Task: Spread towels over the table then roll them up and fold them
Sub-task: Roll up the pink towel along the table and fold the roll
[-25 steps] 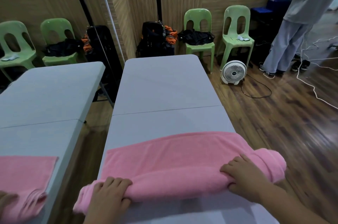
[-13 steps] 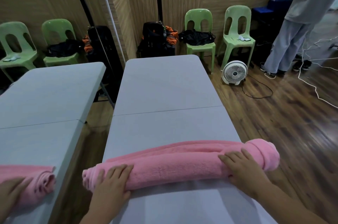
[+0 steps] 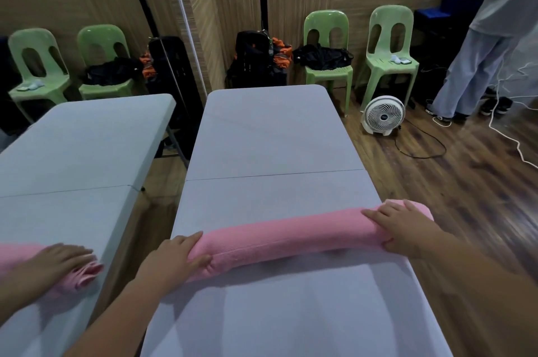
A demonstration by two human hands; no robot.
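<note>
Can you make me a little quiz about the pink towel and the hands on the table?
1. True or false: the pink towel lies flat and spread out over the grey table.
2. Which hand is on the end of the towel nearest the white fan? A) left hand B) right hand C) neither
3. Fill in: both hands rest on ___ of the towel roll, one at each end.

Key:
1. False. It is rolled into a long tube across the table.
2. B. The right hand presses that end; the left hand is at the other end.
3. top
</note>
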